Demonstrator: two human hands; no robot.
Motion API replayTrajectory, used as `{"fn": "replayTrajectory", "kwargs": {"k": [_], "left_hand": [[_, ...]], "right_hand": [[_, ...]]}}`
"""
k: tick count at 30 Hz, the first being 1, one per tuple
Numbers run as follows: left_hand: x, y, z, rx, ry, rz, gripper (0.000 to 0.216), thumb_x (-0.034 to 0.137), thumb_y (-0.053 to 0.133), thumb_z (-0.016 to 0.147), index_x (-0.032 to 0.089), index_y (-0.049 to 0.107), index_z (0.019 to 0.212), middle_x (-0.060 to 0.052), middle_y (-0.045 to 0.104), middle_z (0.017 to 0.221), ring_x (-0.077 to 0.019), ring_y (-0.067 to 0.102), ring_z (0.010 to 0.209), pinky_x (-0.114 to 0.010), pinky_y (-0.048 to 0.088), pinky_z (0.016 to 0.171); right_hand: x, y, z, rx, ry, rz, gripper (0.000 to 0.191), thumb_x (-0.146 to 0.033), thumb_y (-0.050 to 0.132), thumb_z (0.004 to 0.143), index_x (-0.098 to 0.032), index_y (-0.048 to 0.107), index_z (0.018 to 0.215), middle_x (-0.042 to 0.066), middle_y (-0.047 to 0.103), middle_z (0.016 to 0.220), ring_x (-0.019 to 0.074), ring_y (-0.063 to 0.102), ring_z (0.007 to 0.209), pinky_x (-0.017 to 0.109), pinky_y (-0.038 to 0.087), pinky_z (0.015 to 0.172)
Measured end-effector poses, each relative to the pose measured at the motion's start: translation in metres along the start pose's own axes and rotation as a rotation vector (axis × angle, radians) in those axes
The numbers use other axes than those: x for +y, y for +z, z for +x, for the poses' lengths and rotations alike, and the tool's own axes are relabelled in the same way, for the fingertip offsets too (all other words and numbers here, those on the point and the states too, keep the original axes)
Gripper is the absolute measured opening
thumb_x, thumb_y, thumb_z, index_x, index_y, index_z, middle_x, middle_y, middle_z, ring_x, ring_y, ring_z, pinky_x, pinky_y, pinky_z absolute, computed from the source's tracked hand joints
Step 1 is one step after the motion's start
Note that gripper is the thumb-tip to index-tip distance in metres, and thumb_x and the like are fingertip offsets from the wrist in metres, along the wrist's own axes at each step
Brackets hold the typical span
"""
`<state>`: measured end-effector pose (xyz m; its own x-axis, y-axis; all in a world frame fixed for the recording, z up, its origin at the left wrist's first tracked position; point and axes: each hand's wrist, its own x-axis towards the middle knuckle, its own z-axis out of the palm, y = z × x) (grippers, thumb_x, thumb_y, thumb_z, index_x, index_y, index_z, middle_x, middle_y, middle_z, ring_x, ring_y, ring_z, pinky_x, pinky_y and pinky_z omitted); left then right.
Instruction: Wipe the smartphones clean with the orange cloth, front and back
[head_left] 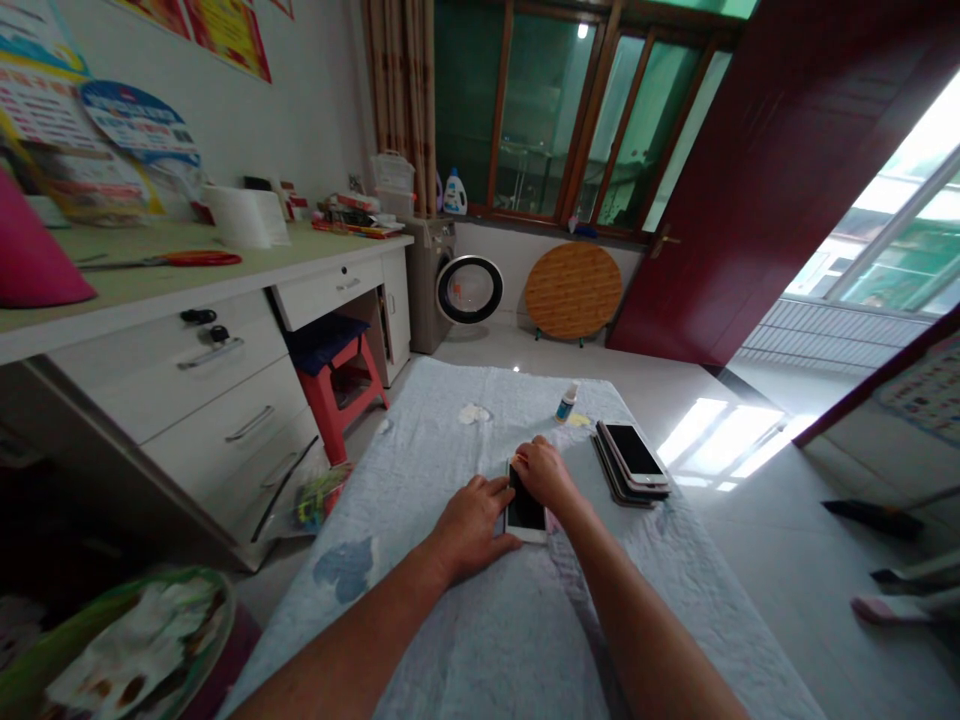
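A white-framed smartphone (527, 512) with a dark screen lies flat on the cloth-covered table (442, 440), in front of me. My left hand (472, 525) steadies it along the left side, fingers over the edge and thumb by the lower corner. At the phone's upper end, my right hand (544, 472) has its fingers curled down against the screen. Whatever those fingers may hold is hidden. To the right sits a stack of phones (631, 462), a white-framed one on top. A small spray bottle (567, 402) with a blue label stands beyond my hands.
On the left runs a white desk (322, 250) with drawers, a paper roll (240, 217) and red-handled scissors (195, 259) on it. A red stool (341, 385) is tucked beneath. A waste bin (225, 640) stands lower left. Behind are an open washing machine (431, 270) and a round wooden tabletop (574, 290).
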<state>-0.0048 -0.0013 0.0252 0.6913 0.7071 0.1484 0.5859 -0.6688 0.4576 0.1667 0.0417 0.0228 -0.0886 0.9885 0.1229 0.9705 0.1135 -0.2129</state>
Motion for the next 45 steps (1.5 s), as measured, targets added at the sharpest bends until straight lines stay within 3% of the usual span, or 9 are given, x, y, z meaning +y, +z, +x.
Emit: {"fn": "replayTrajectory", "kwargs": {"k": [6, 13, 19, 24, 30, 37, 41, 45], "left_hand": [[-0.002, 0.004, -0.001, 0.026, -0.069, -0.048, 0.061, 0.044, 0.074, 0.066, 0.024, 0.054, 0.120, -0.007, 0.052, 0.127, -0.0276, 0.049, 0.113, -0.039, 0.041, 0.098], [-0.011, 0.017, 0.001, 0.109, -0.192, -0.097, 0.098, 0.044, 0.079, 0.056, 0.017, 0.032, 0.137, -0.015, 0.037, 0.141, -0.0307, 0.033, 0.133, -0.044, 0.029, 0.110], [-0.015, 0.018, 0.001, 0.098, -0.132, -0.082, 0.084, 0.040, 0.076, 0.059, 0.021, 0.043, 0.134, -0.012, 0.037, 0.143, -0.0292, 0.039, 0.129, -0.040, 0.034, 0.107], [-0.014, 0.014, 0.002, 0.030, -0.095, -0.028, 0.073, 0.051, 0.073, 0.064, 0.021, 0.053, 0.128, -0.010, 0.046, 0.140, -0.0311, 0.043, 0.125, -0.043, 0.034, 0.104], [-0.010, 0.009, 0.001, 0.008, -0.077, -0.040, 0.072, 0.053, 0.073, 0.065, 0.022, 0.053, 0.127, -0.008, 0.051, 0.137, -0.0306, 0.046, 0.120, -0.042, 0.036, 0.100], [-0.005, 0.003, 0.002, 0.001, -0.057, -0.048, 0.068, 0.051, 0.074, 0.066, 0.023, 0.054, 0.124, -0.005, 0.056, 0.130, -0.0293, 0.049, 0.111, -0.038, 0.040, 0.093], [-0.004, 0.002, 0.002, -0.011, -0.062, -0.059, 0.066, 0.053, 0.072, 0.067, 0.024, 0.053, 0.124, -0.006, 0.058, 0.126, -0.0297, 0.049, 0.111, -0.039, 0.039, 0.094], [-0.005, 0.004, 0.001, 0.024, -0.083, -0.095, 0.078, 0.051, 0.072, 0.067, 0.022, 0.043, 0.133, -0.007, 0.057, 0.127, -0.0284, 0.049, 0.111, -0.039, 0.039, 0.095]], "right_hand": [[-0.009, 0.002, 0.005, -0.003, -0.057, 0.068, 0.023, -0.021, 0.048, 0.089, -0.016, 0.070, 0.084, 0.007, 0.061, 0.087, 0.0139, 0.056, 0.082, 0.022, 0.038, 0.076], [-0.011, -0.013, -0.023, -0.133, -0.159, 0.167, 0.019, -0.019, 0.052, 0.087, -0.017, 0.070, 0.082, 0.004, 0.058, 0.083, 0.0116, 0.054, 0.077, 0.020, 0.037, 0.070], [-0.015, -0.021, -0.061, -0.231, -0.247, 0.278, 0.016, -0.014, 0.055, 0.081, -0.019, 0.069, 0.077, 0.002, 0.057, 0.084, 0.0122, 0.054, 0.079, 0.020, 0.038, 0.071], [-0.010, -0.030, -0.076, -0.270, -0.247, 0.332, 0.018, -0.013, 0.054, 0.081, -0.020, 0.071, 0.083, 0.003, 0.058, 0.087, 0.0117, 0.055, 0.077, 0.020, 0.038, 0.069], [0.010, -0.028, -0.064, -0.189, -0.153, 0.295, 0.019, -0.012, 0.052, 0.081, -0.018, 0.070, 0.080, 0.002, 0.057, 0.081, 0.0113, 0.054, 0.073, 0.020, 0.037, 0.068], [0.019, -0.013, -0.018, -0.075, 0.005, 0.142, 0.019, -0.019, 0.052, 0.085, -0.017, 0.070, 0.090, 0.005, 0.061, 0.089, 0.0131, 0.056, 0.082, 0.020, 0.037, 0.073], [0.008, -0.008, -0.006, -0.019, -0.002, 0.090, 0.021, -0.019, 0.049, 0.088, -0.016, 0.070, 0.088, 0.006, 0.062, 0.089, 0.0138, 0.055, 0.086, 0.021, 0.037, 0.076], [0.001, -0.006, -0.015, -0.019, -0.069, 0.117, 0.021, -0.021, 0.049, 0.088, -0.017, 0.070, 0.085, 0.005, 0.061, 0.087, 0.0133, 0.055, 0.084, 0.021, 0.037, 0.074]]}}
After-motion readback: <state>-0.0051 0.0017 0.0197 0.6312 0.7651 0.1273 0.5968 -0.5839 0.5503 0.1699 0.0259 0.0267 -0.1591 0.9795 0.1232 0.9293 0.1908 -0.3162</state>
